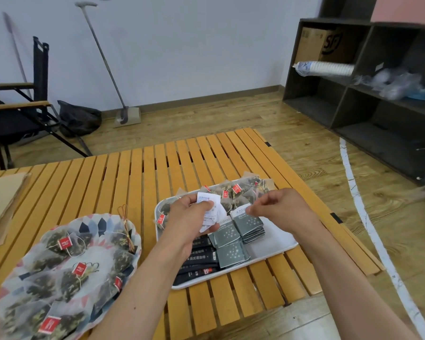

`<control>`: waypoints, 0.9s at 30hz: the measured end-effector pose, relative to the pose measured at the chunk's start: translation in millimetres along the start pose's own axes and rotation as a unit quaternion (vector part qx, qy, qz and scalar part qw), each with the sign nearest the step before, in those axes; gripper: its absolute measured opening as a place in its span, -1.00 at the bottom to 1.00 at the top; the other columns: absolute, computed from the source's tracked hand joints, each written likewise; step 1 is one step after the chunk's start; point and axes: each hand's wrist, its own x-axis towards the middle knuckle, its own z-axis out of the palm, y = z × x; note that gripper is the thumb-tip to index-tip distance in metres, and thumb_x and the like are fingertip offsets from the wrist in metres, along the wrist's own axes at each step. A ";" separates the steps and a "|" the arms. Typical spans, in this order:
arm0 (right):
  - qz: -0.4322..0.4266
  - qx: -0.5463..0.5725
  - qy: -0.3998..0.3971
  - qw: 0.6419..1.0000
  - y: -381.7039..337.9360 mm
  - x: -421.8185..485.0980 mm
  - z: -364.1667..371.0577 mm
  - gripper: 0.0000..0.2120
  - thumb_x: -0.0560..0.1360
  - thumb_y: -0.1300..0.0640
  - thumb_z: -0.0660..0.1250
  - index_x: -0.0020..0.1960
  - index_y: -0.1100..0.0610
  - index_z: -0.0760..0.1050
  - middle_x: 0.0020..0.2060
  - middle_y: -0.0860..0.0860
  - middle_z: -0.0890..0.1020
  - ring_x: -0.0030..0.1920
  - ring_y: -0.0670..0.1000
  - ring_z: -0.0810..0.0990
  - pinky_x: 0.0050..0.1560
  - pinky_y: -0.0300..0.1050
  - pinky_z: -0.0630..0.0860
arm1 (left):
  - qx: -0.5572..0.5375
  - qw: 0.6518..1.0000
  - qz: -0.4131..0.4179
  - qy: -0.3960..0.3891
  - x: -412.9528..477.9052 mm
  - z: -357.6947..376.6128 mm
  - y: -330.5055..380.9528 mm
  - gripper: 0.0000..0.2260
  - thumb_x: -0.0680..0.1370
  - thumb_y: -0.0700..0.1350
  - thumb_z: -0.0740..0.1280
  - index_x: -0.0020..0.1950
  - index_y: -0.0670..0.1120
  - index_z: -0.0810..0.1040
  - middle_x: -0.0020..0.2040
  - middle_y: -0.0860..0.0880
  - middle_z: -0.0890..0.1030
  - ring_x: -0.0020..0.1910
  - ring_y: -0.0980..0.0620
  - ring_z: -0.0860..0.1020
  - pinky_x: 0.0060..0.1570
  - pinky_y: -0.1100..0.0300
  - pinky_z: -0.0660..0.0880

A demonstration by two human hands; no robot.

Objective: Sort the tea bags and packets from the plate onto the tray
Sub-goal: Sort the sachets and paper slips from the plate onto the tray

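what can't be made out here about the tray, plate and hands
All head view.
- black packets: partly hidden by the left hand and forearm.
- white packets: print too small.
- right hand: whether it pinches a grey packet unclear.
- plate: cut by bottom edge.

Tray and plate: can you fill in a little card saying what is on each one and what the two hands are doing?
Plate: on the table, left of the tray, holds tea bags with red tags
Tray: white, holds sorted tea bags at the far end, grey packets in the middle, black packets at the near end
Left hand: holds white packets over the tray
Right hand: fingertips at the top of the grey packets; grip unclear
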 end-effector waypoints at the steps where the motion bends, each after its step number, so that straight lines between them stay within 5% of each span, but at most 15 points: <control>1: -0.014 -0.010 -0.013 1.000 -0.1 -0.5 2.6 -0.88 0.33 0.20 0.64 -0.22 0.17 0.72 -0.28 -0.07 0.73 -0.11 -0.12 0.69 -0.07 -0.20 0.52 | 0.000 1.000 -0.001 0.000 0.1 -0.1 0.0 -0.79 0.60 -0.30 0.38 0.23 -0.19 0.59 0.06 -0.20 0.70 -0.07 -0.16 0.71 -0.26 0.05 0.70; 4: -0.013 -0.072 -0.034 0.997 0.8 0.8 6.9 -0.88 0.30 0.20 0.66 -0.29 0.07 0.73 -0.41 -0.15 0.67 -0.18 -0.13 0.65 -0.05 -0.16 0.56 | -0.008 1.000 -0.009 -0.003 -0.1 -1.0 0.6 -0.79 0.60 -0.35 0.34 0.22 -0.22 0.58 0.08 -0.23 0.69 -0.03 -0.21 0.70 -0.27 0.04 0.70; 10: 0.006 -0.089 -0.030 0.996 3.2 5.2 4.3 -0.85 0.23 0.14 0.70 -0.31 0.01 0.75 -0.03 0.03 0.76 0.15 -0.04 0.66 0.22 0.00 0.58 | -0.036 0.999 -0.025 -0.026 -3.9 -1.6 1.9 -0.81 0.60 -0.43 0.22 0.09 -0.24 0.56 0.05 -0.24 0.65 0.01 -0.25 0.67 -0.17 -0.05 0.70; 17: -0.032 -0.003 -0.006 0.999 -8.3 -5.2 2.5 -0.88 0.30 0.15 0.66 -0.21 0.09 0.76 -0.29 -0.12 0.75 -0.16 -0.17 0.69 -0.24 -0.30 0.48 | -0.052 0.996 -0.028 -0.063 -1.7 -4.4 0.0 -0.67 0.60 -0.44 0.28 0.33 -0.20 0.54 0.13 -0.24 0.69 0.05 -0.24 0.70 -0.14 -0.05 0.71; 22: -0.091 0.037 0.010 0.995 -17.2 -11.8 16.0 -0.88 0.37 -0.01 0.61 -0.20 0.02 0.75 -0.27 -0.13 0.75 -0.15 -0.17 0.68 -0.08 -0.25 0.58 | -0.069 0.994 0.002 -0.080 -7.0 -2.1 1.3 -0.69 0.50 -0.40 0.46 0.21 -0.18 0.61 0.05 -0.17 0.74 -0.06 -0.16 0.75 -0.20 0.05 0.72; 27: -0.081 0.078 0.003 0.994 -17.4 -9.2 17.6 -0.89 0.41 0.04 0.58 -0.22 0.06 0.71 -0.40 -0.17 0.67 -0.29 -0.16 0.60 -0.15 -0.27 0.51 | -0.026 0.997 0.038 -0.054 -10.3 -1.1 2.4 -0.71 0.41 -0.33 0.57 0.08 -0.15 0.63 0.06 -0.14 0.74 -0.13 -0.08 0.75 -0.28 0.14 0.69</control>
